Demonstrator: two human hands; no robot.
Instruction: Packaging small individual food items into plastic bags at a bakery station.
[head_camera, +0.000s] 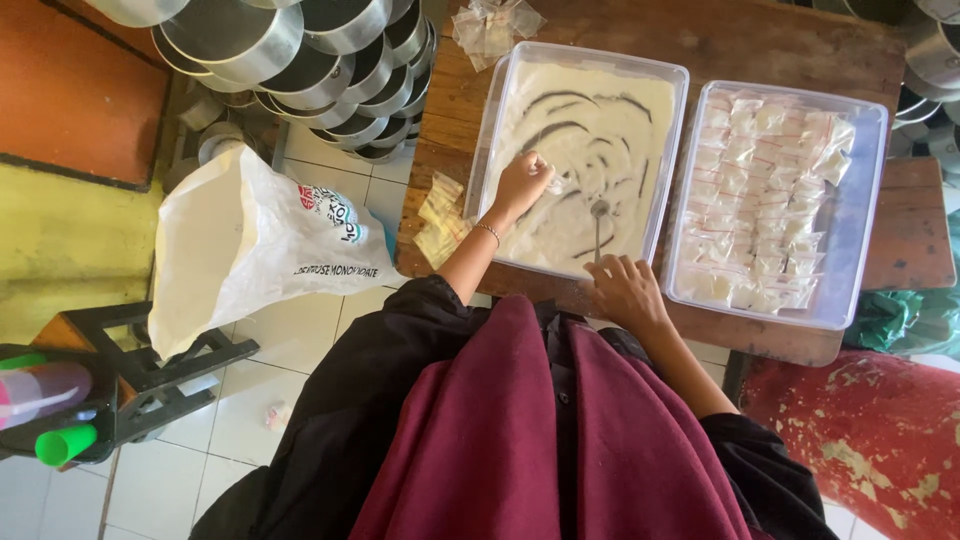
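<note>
We are pinching a small clear plastic bag (556, 184) in our left hand (522, 184), fingers closed on it, over the white powder (600, 120) in the clear plastic tub (480, 150). Our right hand (625, 290) is gripping a metal spoon (598, 225) by its handle, bowl resting in the powder. We are noting finger-drawn furrows across the powder. Just beside it, a second clear tub (860, 230) is holding rows of filled, sealed sachets (760, 200). Empty bags (440, 230) are lying on the worn wooden table (760, 40). A large white sack (240, 245) with red-and-blue print is leaning left, under stacked shiny metal tins (320, 60).
</note>
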